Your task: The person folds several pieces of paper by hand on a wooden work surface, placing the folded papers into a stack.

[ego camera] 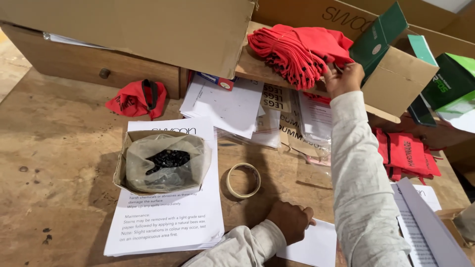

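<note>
I have the right hand (345, 78) up on the shelf, fingers pinched on the edge of the red bag stack (297, 49) just left of them, mid-pick I judge, needing one bag peeled free, while the left hand (289, 221) lies curled loosely on white paper (316, 244)

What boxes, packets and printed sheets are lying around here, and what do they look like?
Small open cardboard box: left of centre, plastic-lined, holding small black pieces.
Printed sheets: white stack under that box.
Green boxes: upper right, dark green, tilted.
Red pouches: stacked on the shelf, touched by the right hand.
Large cardboard flap: top, brown.
</note>
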